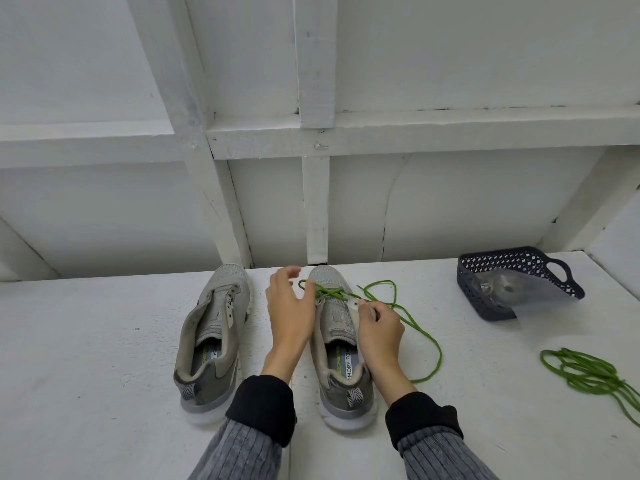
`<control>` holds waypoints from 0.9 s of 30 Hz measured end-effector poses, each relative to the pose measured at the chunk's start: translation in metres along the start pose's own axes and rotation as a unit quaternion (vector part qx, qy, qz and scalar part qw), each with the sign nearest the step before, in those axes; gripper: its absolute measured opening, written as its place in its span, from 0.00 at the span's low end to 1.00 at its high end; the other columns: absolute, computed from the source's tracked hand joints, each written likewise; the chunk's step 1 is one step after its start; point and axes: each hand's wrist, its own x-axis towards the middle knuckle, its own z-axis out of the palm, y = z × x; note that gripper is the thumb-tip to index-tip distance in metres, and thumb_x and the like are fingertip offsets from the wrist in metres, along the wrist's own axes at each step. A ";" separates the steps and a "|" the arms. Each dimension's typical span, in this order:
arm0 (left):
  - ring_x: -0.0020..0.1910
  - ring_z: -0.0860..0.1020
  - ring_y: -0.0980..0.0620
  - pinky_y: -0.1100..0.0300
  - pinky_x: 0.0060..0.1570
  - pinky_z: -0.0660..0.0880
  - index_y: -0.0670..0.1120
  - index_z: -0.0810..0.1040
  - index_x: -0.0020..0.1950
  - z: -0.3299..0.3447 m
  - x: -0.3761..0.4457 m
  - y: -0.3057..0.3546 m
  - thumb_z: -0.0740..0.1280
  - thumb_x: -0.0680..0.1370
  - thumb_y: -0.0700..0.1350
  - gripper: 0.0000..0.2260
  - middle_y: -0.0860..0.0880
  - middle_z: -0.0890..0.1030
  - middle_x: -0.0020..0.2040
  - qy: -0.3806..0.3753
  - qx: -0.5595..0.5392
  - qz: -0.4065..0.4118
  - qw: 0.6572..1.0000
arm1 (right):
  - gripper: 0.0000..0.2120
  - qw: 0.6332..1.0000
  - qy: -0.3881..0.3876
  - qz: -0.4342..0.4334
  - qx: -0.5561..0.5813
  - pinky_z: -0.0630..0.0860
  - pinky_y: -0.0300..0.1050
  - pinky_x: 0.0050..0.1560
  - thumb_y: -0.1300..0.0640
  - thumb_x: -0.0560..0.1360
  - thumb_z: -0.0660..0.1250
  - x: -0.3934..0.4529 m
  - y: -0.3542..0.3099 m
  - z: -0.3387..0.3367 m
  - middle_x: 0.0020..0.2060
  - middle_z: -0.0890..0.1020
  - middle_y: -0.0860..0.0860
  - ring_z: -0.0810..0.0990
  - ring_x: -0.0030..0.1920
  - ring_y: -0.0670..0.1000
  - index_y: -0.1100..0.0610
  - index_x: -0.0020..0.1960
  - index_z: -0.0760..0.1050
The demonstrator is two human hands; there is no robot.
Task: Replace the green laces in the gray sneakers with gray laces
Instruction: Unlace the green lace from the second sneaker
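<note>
white table [104, 341], basket [519, 268] contents unclear

"MORY FOA" — partial print on the right sneaker's insole [347, 362] — other markings illegible

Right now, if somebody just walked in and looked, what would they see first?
Probably the bright green lace looping out of the right-hand gray sneaker in the middle of the white table, where the right hand pinches it and the left hand hovers open beside it. Next, a pile of green lace lies far right, below a dark basket. The left-hand sneaker has no lace.
</note>
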 end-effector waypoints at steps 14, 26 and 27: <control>0.54 0.76 0.50 0.50 0.58 0.69 0.55 0.77 0.44 0.015 0.010 0.004 0.66 0.79 0.43 0.08 0.58 0.79 0.45 -0.191 0.229 0.026 0.954 | 0.11 1.000 0.001 0.007 0.006 0.67 0.30 0.33 0.59 0.77 0.66 -0.002 -0.001 0.001 0.32 0.78 0.51 0.73 0.35 0.46 0.61 0.38 0.78; 0.29 0.68 0.59 0.60 0.39 0.70 0.46 0.70 0.46 -0.010 0.002 0.008 0.56 0.84 0.40 0.08 0.52 0.70 0.34 -0.117 -0.248 -0.069 0.959 | 0.12 1.000 0.006 0.005 0.016 0.66 0.29 0.31 0.59 0.77 0.67 -0.002 0.000 0.001 0.31 0.77 0.53 0.72 0.33 0.48 0.64 0.37 0.77; 0.30 0.68 0.59 0.60 0.39 0.69 0.49 0.72 0.46 -0.011 0.004 0.009 0.58 0.84 0.41 0.08 0.53 0.71 0.35 -0.119 -0.190 -0.058 0.973 | 0.13 1.000 0.006 0.005 0.014 0.66 0.30 0.31 0.59 0.77 0.67 -0.002 -0.001 0.001 0.30 0.77 0.54 0.71 0.33 0.48 0.65 0.37 0.77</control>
